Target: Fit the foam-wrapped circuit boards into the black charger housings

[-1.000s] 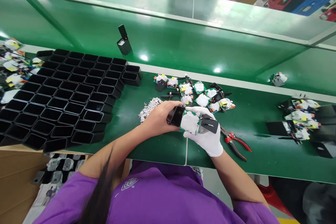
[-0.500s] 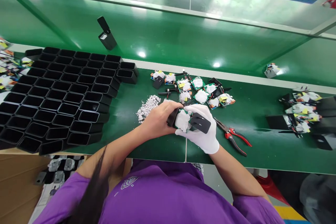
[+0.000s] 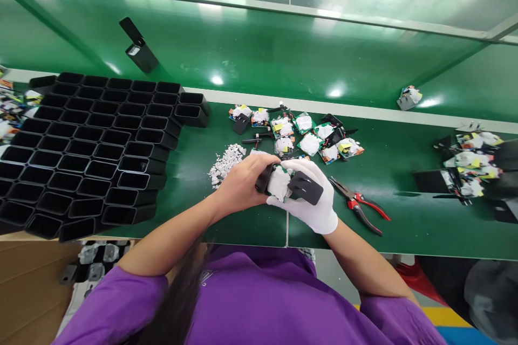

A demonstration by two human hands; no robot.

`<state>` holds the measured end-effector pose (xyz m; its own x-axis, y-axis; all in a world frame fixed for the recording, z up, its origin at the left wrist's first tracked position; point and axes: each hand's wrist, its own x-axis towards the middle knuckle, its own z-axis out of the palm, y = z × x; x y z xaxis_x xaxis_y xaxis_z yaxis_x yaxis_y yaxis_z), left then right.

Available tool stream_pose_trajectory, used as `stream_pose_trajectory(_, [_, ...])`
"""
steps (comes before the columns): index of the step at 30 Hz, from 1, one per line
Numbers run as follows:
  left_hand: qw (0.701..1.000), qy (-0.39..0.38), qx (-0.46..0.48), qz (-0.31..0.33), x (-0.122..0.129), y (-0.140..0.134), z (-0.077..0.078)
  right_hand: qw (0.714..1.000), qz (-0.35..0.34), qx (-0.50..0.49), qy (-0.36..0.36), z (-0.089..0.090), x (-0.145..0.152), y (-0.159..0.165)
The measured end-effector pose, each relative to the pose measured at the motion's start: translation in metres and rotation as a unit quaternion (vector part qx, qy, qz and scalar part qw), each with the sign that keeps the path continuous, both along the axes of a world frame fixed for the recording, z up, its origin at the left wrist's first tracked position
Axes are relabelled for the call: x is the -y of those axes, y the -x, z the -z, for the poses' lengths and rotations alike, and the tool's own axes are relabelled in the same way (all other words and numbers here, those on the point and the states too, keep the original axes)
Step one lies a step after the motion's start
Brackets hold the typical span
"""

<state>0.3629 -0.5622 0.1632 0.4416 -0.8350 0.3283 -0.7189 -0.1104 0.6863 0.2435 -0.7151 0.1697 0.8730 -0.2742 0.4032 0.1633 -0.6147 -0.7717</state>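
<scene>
The bare left hand has its fingers closed around a black case, whose mouth faces right. The white-gloved right hand grips a board covered in white stuff, with a black lid at the board's right end. The board is at the case's mouth, between the hands; it seems partly inside, though the fingers hide the edge. All this is held over the near part of the green desk. Just right of the glove lie red-and-black pliers; left, near the bare hand, are white crumbs. Beyond the hands lie loose boards. Packed rows of cases cover the desk's left. More boards lie at the right.
</scene>
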Motion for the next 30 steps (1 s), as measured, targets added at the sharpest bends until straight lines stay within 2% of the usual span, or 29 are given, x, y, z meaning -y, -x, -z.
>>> stream_pose_trajectory(16, [0.997, 0.033, 0.074, -0.008, 0.0014, -0.0008, -0.0011, 0.998, 0.007, 0.024, 0.056, 0.0043, -0.0005, -0.0004])
stream_pose_trajectory(22, [0.998, 0.027, 0.060, -0.005, 0.0012, -0.0004, -0.0016, 0.999, -0.005, 0.044, 0.021, 0.0053, -0.0007, 0.0002])
stream_pose_trajectory(30, [1.000, 0.000, 0.031, 0.007, 0.0003, -0.0011, -0.0024, 0.998, -0.011, 0.060, 0.033, 0.0073, -0.0006, -0.0007])
